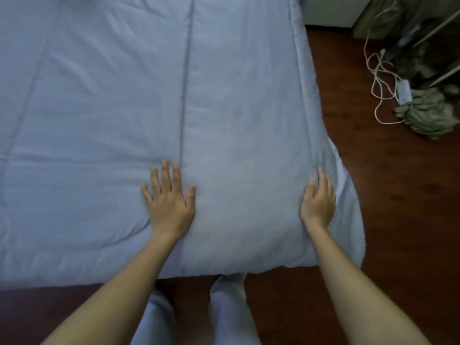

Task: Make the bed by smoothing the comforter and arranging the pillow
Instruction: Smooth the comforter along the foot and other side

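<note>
Most of the view is pale blue comforter (119, 100), spread flat, its near edge above the person's legs and its right edge draping toward open wood floor (388, 220). Left hand (169, 202) lies flat with fingers spread; right hand (318, 202) rests by the right edge, fingers together. White cables (380, 78) trail far right.

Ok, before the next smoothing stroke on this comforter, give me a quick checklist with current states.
1. Left hand flat on the comforter, fingers spread: ok.
2. Right hand at the comforter's right edge, near the corner: ok.
3. Surface ahead free of wrinkles: not ok, creases on the left part.
4. Near edge hangs evenly: cannot tell.
5. Pillow arranged: cannot tell, none in view.
6. Floor clear at the right: not ok, white cables and a green cloth bundle lie there.
</note>
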The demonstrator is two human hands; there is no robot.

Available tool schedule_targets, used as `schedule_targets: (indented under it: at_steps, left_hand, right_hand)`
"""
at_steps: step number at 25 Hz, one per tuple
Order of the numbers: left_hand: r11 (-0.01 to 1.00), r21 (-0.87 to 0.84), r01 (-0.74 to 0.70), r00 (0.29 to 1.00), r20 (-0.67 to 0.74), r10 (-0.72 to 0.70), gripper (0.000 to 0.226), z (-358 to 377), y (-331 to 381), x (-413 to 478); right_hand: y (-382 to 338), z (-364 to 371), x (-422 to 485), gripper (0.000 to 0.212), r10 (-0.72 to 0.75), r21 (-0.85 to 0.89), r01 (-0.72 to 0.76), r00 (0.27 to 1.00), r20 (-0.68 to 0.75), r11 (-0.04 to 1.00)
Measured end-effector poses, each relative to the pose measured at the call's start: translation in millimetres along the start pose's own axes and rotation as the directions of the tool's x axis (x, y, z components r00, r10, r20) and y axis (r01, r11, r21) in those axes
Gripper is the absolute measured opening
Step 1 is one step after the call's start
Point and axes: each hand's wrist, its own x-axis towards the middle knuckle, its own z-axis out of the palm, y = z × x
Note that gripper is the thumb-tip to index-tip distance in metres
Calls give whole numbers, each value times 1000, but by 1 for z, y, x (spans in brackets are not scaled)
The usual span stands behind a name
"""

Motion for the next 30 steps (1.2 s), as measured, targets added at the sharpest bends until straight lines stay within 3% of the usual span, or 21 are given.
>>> schedule_targets:
  at_steps: [1,2,5,6,7,8,9,10,11,12,13,14,15,17,19,20,22,25,28,30]
  left_hand:
    - [1000,6,8,1000,15,-8,73,3,10,-3]
    - [1000,11,18,999,27,-19,76,6,14,-3]
    - [999,36,34,996,77,-37,81,6,11,0]
    - [998,48,39,995,94,-43,78,5,9,3]
    - [998,49,50,992,112,-55,76,3,10,5]
    - [997,49,61,990,122,-66,74,2,11,5]
    - [997,53,57,991,117,-63,73,1,13,4]
    - [997,57,54,993,105,-60,73,-1,16,3]
    - [996,58,64,992,101,-70,72,-2,18,1]
    - [995,56,81,990,113,-87,71,-4,20,1]
    - [994,52,95,986,135,-101,70,-7,23,-1]
    - [994,42,106,981,157,-111,68,-9,26,-2]
    - [992,35,119,977,175,-123,67,-13,30,-5]
    - [992,58,114,968,220,-125,67,-21,38,-15]
    - [994,70,83,948,303,-101,69,-25,52,-34]
    - [995,65,73,932,351,-91,69,-28,64,-40]
    - [999,14,33,911,411,-36,66,-34,96,-41]
    - [985,-170,-25,931,356,85,51,-50,169,-24]
    - [957,-287,37,977,213,26,48,-64,251,-6]
    - [928,-361,96,989,143,-47,49,-64,303,-1]
  right_hand:
    - [22,-5,-17,51,125,51,-129,988,88,990]
    - [57,-4,-30,50,212,-16,-213,960,183,977]
    - [141,-7,-17,70,441,-196,-400,733,518,895]
    - [145,-9,3,80,510,-242,-452,711,484,859]
    - [125,-14,19,76,542,-228,-493,738,402,840]
    - [87,-20,29,64,485,-149,-462,824,292,874]
    - [41,-26,34,55,322,-36,-322,926,195,946]
    - [1,-28,36,53,84,49,-95,979,186,994]
    - [-40,-24,28,55,-126,51,117,961,246,992]
    - [-60,-16,15,57,-242,-2,257,910,338,966]
    - [-69,-10,3,59,-256,-89,314,882,397,945]
    - [-63,-4,-10,61,-188,-164,279,887,421,946]
    - [-50,-2,-19,64,-108,-221,207,914,392,953]
    - [-22,-13,-31,75,73,-152,-15,922,381,988]
    - [11,-27,-30,86,161,-62,-150,849,503,987]
    - [27,-36,-18,90,190,-94,-167,770,609,981]
    - [39,-66,20,83,191,-268,48,583,790,962]
    - [16,-118,91,54,-102,-219,454,583,806,864]
    - [-13,-174,145,46,-428,18,602,546,720,798]
    - [-20,-208,172,46,-540,128,641,503,675,757]
